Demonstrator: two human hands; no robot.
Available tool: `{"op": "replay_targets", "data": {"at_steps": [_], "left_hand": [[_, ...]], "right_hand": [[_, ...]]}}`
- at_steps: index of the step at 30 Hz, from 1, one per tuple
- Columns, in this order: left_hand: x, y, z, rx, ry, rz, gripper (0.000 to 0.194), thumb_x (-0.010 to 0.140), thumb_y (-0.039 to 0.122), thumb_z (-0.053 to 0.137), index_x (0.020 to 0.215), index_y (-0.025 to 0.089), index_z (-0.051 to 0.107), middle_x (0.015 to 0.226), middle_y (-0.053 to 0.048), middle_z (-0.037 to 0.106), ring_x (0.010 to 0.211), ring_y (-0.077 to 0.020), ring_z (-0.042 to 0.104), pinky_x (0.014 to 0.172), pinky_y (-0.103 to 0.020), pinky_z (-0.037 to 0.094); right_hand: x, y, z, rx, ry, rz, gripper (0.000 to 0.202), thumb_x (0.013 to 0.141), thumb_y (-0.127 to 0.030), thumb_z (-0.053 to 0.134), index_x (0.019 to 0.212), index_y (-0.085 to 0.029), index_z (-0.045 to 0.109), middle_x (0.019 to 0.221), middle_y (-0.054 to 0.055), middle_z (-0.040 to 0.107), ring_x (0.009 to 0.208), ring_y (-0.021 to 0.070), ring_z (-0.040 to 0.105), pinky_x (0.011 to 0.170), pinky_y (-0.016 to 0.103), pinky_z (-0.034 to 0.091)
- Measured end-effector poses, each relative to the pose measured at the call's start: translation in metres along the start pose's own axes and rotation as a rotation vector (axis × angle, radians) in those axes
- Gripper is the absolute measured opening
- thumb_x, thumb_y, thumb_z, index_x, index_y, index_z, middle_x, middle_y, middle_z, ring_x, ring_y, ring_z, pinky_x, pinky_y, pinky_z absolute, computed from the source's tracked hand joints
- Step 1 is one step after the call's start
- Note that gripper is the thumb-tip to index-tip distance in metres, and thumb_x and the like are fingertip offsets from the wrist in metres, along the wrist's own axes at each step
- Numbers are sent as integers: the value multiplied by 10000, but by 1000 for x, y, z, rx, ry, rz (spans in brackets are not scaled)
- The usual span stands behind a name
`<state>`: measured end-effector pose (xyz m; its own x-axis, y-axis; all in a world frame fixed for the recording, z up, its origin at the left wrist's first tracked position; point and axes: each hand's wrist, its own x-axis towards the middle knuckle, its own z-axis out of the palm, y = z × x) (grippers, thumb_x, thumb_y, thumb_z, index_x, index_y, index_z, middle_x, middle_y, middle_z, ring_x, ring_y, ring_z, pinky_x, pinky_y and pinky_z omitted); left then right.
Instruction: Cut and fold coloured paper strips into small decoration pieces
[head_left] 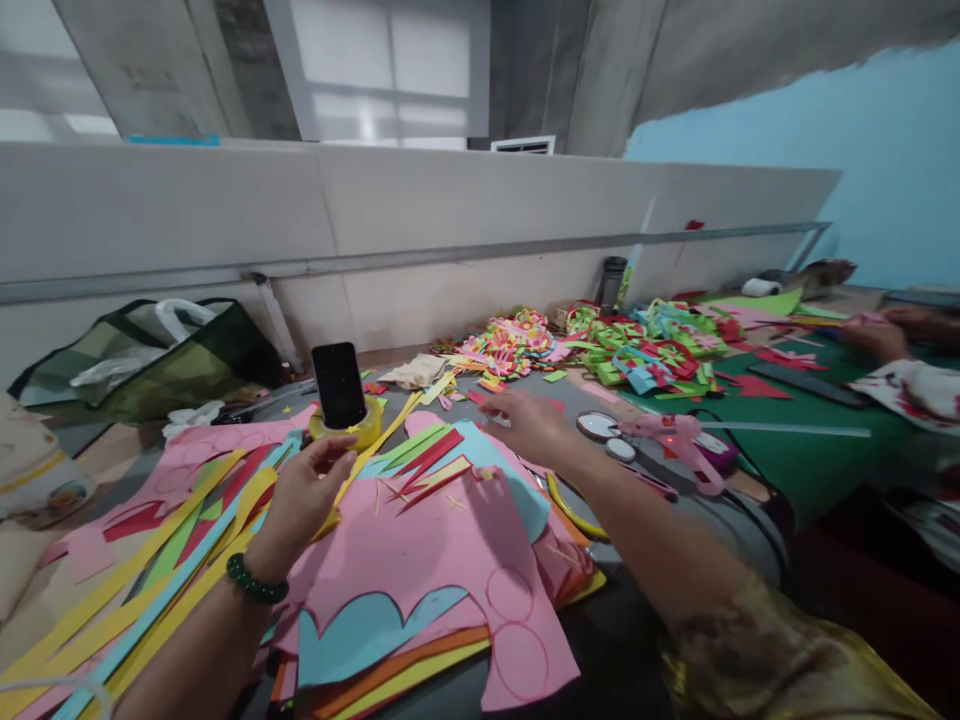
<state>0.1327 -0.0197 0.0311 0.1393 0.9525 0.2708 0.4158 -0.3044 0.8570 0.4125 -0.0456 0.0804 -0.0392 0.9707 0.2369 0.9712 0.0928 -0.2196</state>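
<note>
The left hand [311, 482] is held half open beside the phone [339, 385], apparently empty; the right hand [525, 425] is curled near the blue sheet [481, 442], its hold indeterminable; the pink sheet [390, 550] is laid between them, judged light, floppy, easily creased, best taken by an edge.

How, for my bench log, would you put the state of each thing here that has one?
Phone: propped upright, screen dark
Yellow tape roll: lying flat
Pink glue gun: set down, red light showing
Green bag: top open
Dark bottle: upright
Pink sheet: cut, marked with circles
Red strips: cut, lying loose
Left hand: fingers loosely curled
Right hand: fingers bent, grip unclear
</note>
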Motion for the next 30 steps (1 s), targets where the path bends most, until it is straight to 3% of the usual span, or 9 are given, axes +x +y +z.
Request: {"op": "replay_targets", "data": {"at_steps": [3,5,8,11,15,18,21,25,30], "left_hand": [[0,1,4,-93,-3,-47,417,704,443,590,978,131,637,868,-70,674,699,-177,585,584,-272,456],[-1,2,7,-135,23,-54,403,687,430,612,954,132,646,835,-61,675,672,-168,579,570,-263,451],[-1,0,12,-182,52,-28,342,679,393,639,911,143,663,802,-54,678,673,-170,585,590,-261,452],[0,-5,15,-173,79,34,243,696,339,639,856,160,679,778,-53,683,687,-179,592,622,-266,447],[2,-7,17,-183,104,61,168,706,295,625,807,175,684,716,-44,674,681,-192,598,624,-274,441],[1,-6,19,-192,109,74,164,714,289,615,807,176,688,734,-48,678,684,-191,596,637,-280,441],[0,-4,19,-206,100,67,174,715,301,615,807,171,688,738,-48,673,672,-183,590,627,-276,439],[-4,3,18,-383,-12,-102,240,721,348,624,847,152,680,730,-36,643,620,-140,558,542,-230,422],[-11,18,15,-888,-237,-363,443,741,526,589,932,136,678,856,-58,618,571,-67,510,472,-164,388]], "right_hand": [[16,-9,-17,-261,-136,-99,234,837,-253,467,812,-167,684,806,77,688,757,184,616,605,233,379],[39,-16,-13,-341,-157,-118,233,839,-202,461,805,-135,682,820,115,683,793,208,621,628,251,398],[80,-23,13,-397,-174,-164,180,841,-174,506,916,-112,658,952,146,655,930,237,597,721,294,441],[113,-27,47,-448,-212,-229,267,872,-281,529,1088,-129,568,1088,97,588,961,204,576,795,377,482],[131,-29,78,-490,-254,-321,327,875,-310,529,1159,-148,519,1151,88,548,965,197,571,803,398,493],[133,-27,83,-500,-239,-354,323,875,-309,530,1152,-143,525,1146,92,551,963,196,572,803,393,492],[134,-24,72,-474,-167,-370,307,875,-297,530,1136,-136,535,1130,93,560,966,199,571,802,392,492],[127,-30,36,-365,-7,-396,200,874,-103,442,958,-69,621,1009,174,619,1054,256,522,849,377,448],[63,-60,2,-143,153,-551,255,893,-129,369,1004,-174,594,1115,82,614,1079,157,519,927,298,400]]}}
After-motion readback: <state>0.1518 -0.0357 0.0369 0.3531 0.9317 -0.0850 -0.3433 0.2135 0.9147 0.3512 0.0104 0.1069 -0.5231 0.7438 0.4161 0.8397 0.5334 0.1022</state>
